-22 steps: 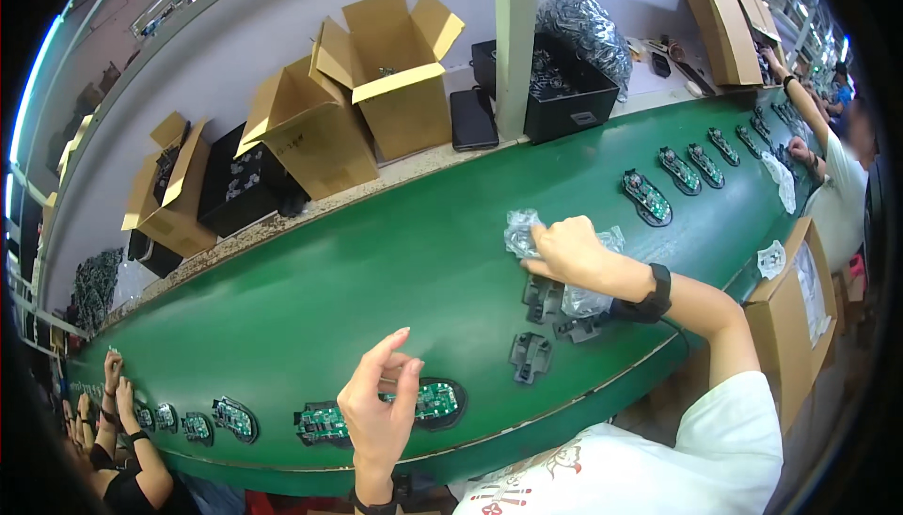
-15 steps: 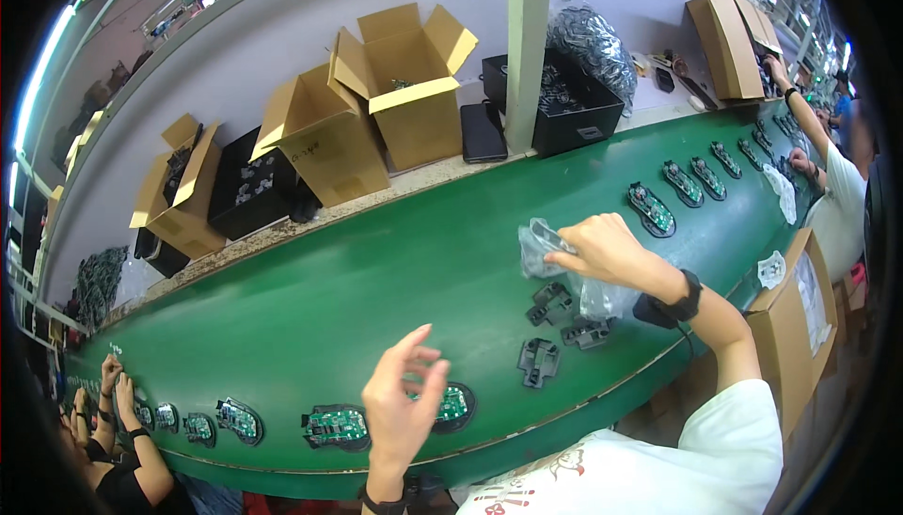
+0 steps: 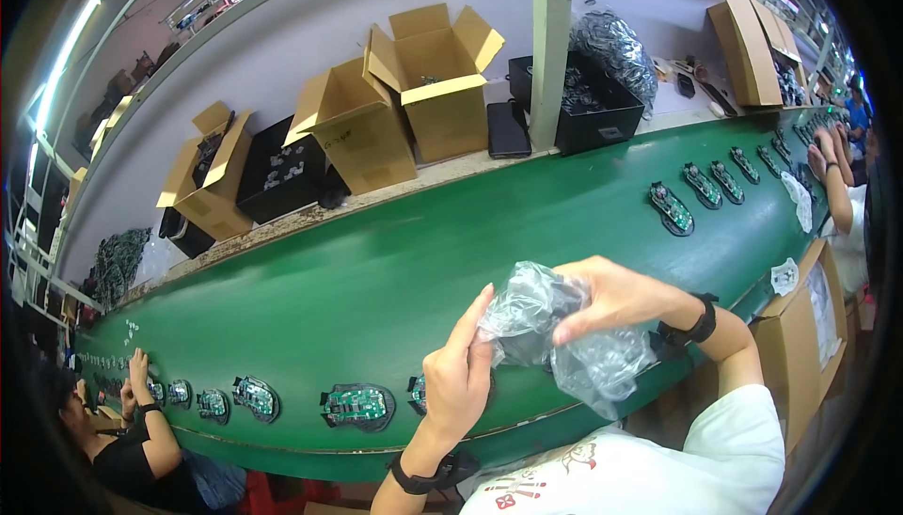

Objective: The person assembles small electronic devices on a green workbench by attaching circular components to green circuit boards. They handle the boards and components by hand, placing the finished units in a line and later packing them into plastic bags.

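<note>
A crumpled clear plastic bag (image 3: 607, 369) is up above the green belt in front of me. My right hand (image 3: 621, 297) is closed around its upper right side, thumb pressed across the film. At the bag's left edge, my left hand (image 3: 453, 381) pinches the plastic between thumb and fingers. Something dark shows dimly through the film; whether it is inside or behind, I cannot tell. Below my left hand, a green circuit board in a dark shell (image 3: 357, 407) lies on the belt, and a second board (image 3: 417, 391) is mostly hidden by that hand.
The green belt (image 3: 310, 299) carries more boards in shells, among them one (image 3: 670, 206) at the right. Open cartons (image 3: 447, 115) and black bins (image 3: 602, 125) line the back ledge. Co-workers' hands (image 3: 141, 379) are at far left, others (image 3: 828, 153) at far right. An open carton (image 3: 800, 327) stands at my right.
My right hand has lifted the bag leftward off the belt, and my left hand, open before, has moved right and taken its edge. The loose dark plastic parts are now hidden from view.
</note>
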`<state>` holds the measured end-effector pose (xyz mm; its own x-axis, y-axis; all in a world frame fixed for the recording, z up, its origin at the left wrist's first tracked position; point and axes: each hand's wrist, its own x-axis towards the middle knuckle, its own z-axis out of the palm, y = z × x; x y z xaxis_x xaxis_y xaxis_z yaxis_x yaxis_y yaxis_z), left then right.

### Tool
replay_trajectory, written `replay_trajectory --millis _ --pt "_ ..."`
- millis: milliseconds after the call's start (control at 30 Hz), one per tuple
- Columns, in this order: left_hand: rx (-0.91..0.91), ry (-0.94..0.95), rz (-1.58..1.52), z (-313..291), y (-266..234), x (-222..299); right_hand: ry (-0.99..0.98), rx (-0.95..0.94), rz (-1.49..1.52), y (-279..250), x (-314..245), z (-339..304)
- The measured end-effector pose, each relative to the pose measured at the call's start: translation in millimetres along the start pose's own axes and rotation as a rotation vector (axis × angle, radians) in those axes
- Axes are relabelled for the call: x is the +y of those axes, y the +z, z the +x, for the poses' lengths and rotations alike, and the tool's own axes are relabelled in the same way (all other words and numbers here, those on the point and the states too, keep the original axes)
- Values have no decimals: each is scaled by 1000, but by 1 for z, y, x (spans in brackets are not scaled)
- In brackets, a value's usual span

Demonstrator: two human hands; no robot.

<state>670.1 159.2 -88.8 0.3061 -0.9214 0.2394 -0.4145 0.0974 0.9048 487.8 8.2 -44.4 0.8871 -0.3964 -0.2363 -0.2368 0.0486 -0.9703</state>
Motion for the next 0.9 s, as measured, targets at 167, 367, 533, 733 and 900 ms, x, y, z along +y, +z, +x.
replay_trajectory --millis 167,367,533,733,900 --pt "-41 -344 -557 -4 0 -14 32 79 -110 -6 2 -7" --pt "72 -222 -428 7 -2 -8 -62 47 -364 -32 -11 -15" --pt "-298 102 -5 19 15 6 -75 -159 -708 -9 -2 -2" --pt "-82 63 -47 9 9 4 -153 -51 -581 -5 11 0" --pt "0 -150 -465 3 10 -2 -93 -30 -610 -6 36 -7"
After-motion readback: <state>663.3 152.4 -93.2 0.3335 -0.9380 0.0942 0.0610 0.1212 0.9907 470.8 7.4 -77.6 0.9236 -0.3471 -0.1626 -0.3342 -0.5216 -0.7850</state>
